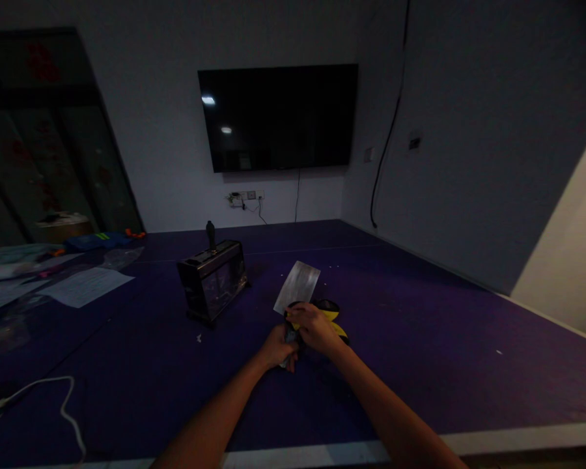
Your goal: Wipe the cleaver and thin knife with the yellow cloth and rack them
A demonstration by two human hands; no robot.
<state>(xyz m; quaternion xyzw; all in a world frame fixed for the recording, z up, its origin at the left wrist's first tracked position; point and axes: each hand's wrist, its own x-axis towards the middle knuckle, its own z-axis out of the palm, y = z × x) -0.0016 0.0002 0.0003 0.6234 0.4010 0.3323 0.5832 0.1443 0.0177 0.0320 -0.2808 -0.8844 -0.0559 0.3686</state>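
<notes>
My left hand is closed around a small grey object whose kind I cannot make out in the dim light. Over it lies my right hand, fingers bent and closed on a yellow-and-black thing that sticks out to its right in rounded parts. The two hands touch or nearly touch. Just beyond the fingers is a flat grey rectangular sheet with a metallic look, tilted to the right; its near edge reaches the fingers. Whether it joins the held things is hidden.
On the purple table a black box-shaped device with an upright handle stands left of the hands. Papers, plastic bags and cloth lie at the far left. A white cable curls near the front left. Small white scraps are scattered about.
</notes>
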